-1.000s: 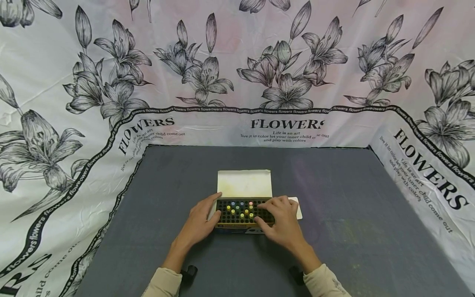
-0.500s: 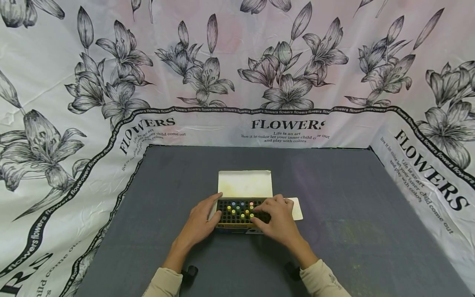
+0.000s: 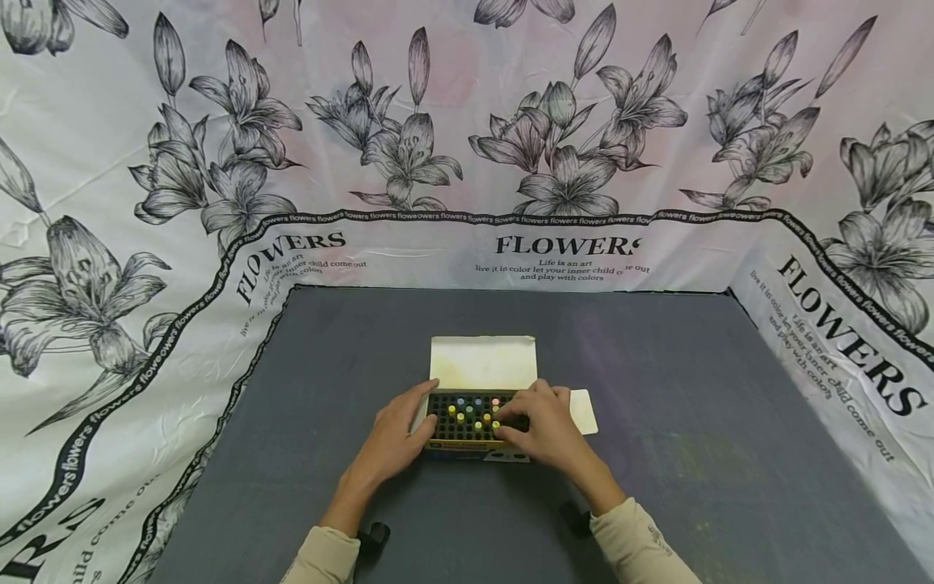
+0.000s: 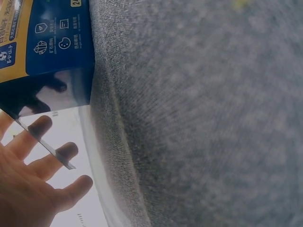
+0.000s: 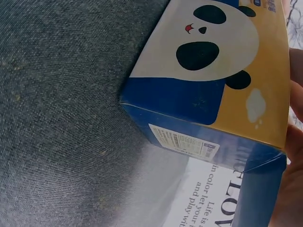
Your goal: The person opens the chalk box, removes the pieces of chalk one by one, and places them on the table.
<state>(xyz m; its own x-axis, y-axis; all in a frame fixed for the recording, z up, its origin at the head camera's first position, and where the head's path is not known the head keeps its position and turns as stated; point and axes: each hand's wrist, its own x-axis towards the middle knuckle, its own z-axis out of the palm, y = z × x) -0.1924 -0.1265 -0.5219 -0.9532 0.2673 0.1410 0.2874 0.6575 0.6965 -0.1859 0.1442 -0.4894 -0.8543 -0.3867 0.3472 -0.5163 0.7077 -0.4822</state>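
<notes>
An open box [image 3: 457, 444] stands on the dark cloth, its top a black holed insert [image 3: 439, 431]. Several slim sticks with yellow, blue, green and pink tops poke out of the holes. My left hand [image 3: 397, 430] rests along the box's left side, fingers extended; in the left wrist view its fingers [image 4: 42, 165] spread beside a thin flap. My right hand [image 3: 547, 426] reaches over the insert's right part, thumb and index fingertips right at a yellow-topped stick [image 3: 496, 424]. I cannot tell whether they pinch it. The right hand hides the holes beneath it.
The box's white lid [image 3: 483, 362] stands folded back behind it, with a white side flap [image 3: 584, 411] out to the right. A panda picture [image 5: 218, 40] covers the near face. Flower-printed fabric [image 3: 569, 259] rises behind the grey cloth [image 3: 700, 389].
My right hand has shifted slightly left over the insert, its thumb and index fingertips coming closer together. My left hand stays at the box's left side.
</notes>
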